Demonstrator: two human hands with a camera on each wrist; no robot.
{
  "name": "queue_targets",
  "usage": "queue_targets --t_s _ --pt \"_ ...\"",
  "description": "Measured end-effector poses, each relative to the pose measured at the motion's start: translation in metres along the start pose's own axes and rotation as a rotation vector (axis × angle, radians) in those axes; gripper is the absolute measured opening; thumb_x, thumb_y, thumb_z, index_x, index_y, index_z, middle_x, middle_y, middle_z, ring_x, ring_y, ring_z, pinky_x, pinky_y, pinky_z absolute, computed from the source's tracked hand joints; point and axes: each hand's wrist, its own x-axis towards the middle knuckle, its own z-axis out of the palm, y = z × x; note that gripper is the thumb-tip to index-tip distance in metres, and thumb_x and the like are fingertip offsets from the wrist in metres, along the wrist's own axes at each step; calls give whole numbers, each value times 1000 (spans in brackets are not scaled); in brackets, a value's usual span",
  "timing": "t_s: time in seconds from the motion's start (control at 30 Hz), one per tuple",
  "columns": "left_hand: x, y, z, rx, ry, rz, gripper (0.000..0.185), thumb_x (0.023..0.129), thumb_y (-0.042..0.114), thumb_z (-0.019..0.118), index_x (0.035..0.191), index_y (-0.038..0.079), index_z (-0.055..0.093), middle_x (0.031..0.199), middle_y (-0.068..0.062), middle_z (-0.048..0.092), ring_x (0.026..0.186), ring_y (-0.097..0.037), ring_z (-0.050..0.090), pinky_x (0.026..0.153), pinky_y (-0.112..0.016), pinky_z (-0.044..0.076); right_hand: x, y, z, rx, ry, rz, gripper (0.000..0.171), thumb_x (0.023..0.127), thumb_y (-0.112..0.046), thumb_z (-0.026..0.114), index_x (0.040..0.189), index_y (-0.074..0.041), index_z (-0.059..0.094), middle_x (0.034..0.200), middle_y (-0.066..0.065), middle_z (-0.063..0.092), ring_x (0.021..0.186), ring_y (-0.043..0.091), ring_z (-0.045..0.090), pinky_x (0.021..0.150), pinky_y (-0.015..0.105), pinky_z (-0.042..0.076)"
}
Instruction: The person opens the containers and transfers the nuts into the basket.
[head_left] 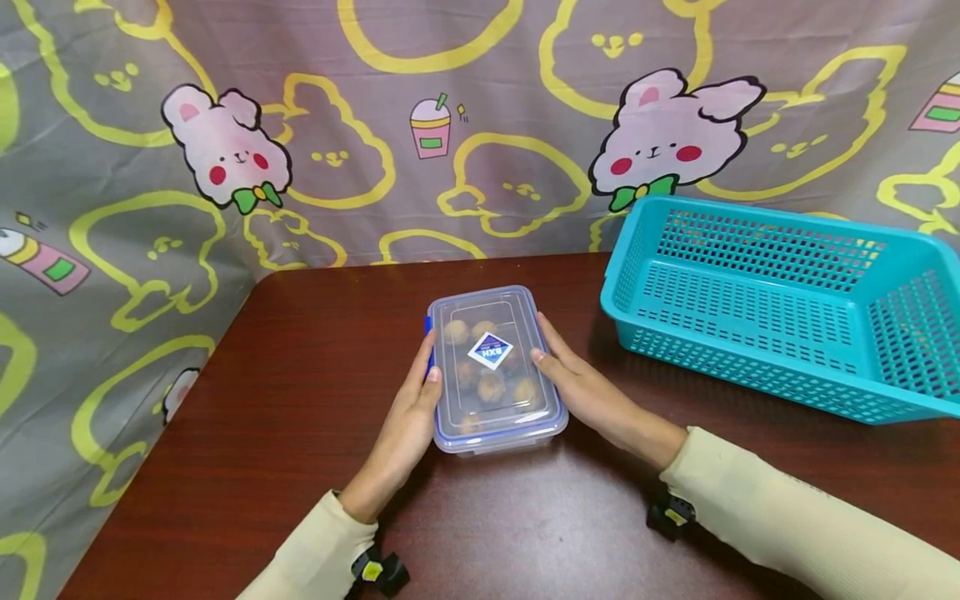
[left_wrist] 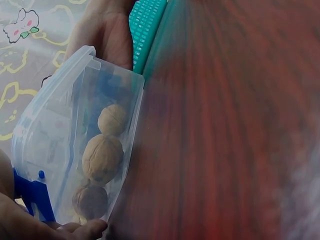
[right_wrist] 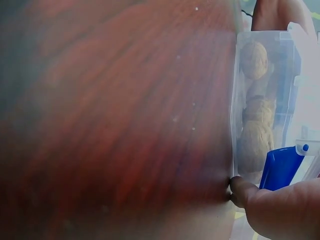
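Observation:
A clear plastic food container (head_left: 495, 371) with a lid sits between both hands over the table, long side pointing away from me. Several walnuts (left_wrist: 102, 157) show through its walls, and a blue and white diamond label (head_left: 491, 350) is on the lid. My left hand (head_left: 405, 421) grips the left side, thumb by the lid's edge and fingertips at the bottom edge in the left wrist view. On the opposite side my right hand (head_left: 592, 396) holds the container, thumb over the lid. Blue side clips (left_wrist: 35, 197) appear beside the hands, one of them also a clip (right_wrist: 280, 167) in the right wrist view.
To the right stands a turquoise perforated basket (head_left: 750, 321) with nothing visible inside. The dark reddish-brown table (head_left: 300, 400) ends at a patterned curtain (head_left: 420, 200) behind and to the left.

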Motion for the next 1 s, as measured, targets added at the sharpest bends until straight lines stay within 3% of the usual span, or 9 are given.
queue_targets --t_s 0.5,0.67,1.0 --pt "2 -3 -5 55 -11 36 57 115 18 33 170 26 17 173 -12 25 148 -35 42 126 -54 27 1 0 0 10 -13 -1 65 115 -38 33 169 -33 -3 178 3 -4 164 30 -1 131 60 6" --pt "2 -1 -8 79 -12 37 58 115 18 33 170 29 18 174 -9 23 157 -32 28 130 -54 17 3 0 0 4 -16 7 66 115 -39 34 169 -34 -4 178 3 -3 164 32 1 130 60 9" --pt "0 -11 -13 121 -3 -45 57 115 15 29 169 24 15 177 -1 14 163 -26 11 133 -52 8 3 1 0 -1 -26 14 66 115 -39 33 169 -36 -5 178 3 -3 163 35 5 129 61 14"
